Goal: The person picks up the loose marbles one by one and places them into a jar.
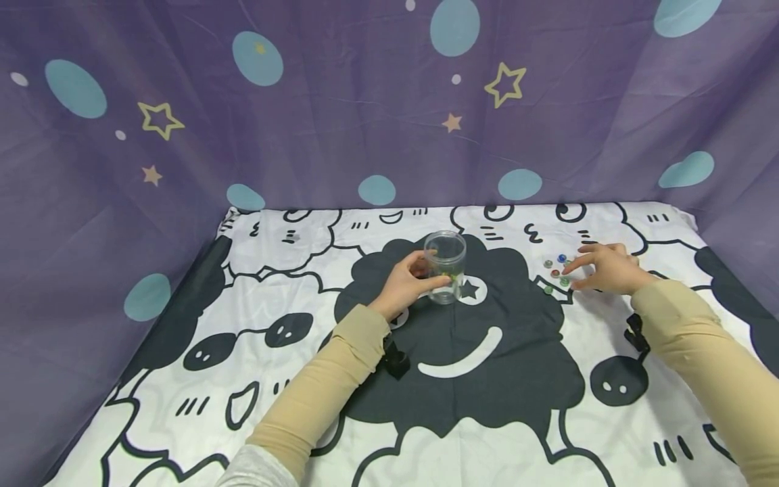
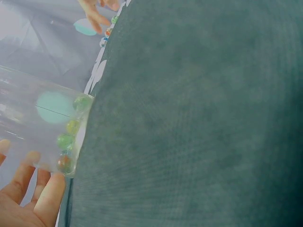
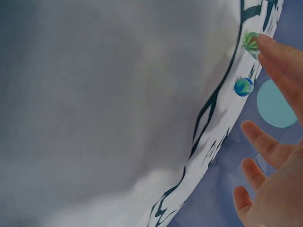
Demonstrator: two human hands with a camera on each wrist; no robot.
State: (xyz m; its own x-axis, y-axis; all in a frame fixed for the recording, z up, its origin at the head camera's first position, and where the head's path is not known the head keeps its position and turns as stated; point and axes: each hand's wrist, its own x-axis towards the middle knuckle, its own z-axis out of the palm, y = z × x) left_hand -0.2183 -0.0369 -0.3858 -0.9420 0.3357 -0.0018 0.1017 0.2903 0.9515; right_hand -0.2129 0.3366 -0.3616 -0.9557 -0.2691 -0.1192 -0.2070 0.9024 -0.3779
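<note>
Perhaps the jar (image 1: 446, 260) tips if the left hand (image 1: 400, 287) slackens.
Its fingers curl round the upright wall, marbles (image 2: 65, 141) inside; farther right, the right hand (image 1: 610, 269), fingers parted, nothing visibly held, could scatter the loose marbles (image 1: 555, 273) by nudging.

Left grip (image 1: 408, 283) curled, right grip (image 1: 613, 269) loosely parted, both forearms (image 1: 325, 368) outstretched.

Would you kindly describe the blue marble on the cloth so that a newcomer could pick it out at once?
On the black-and-white cloth, find the right hand. Just left of it lies a loose cluster of marbles. The blue marble sits at the cluster's far edge, its strong blue setting it apart from the red marble and green marbles nearby.
</note>
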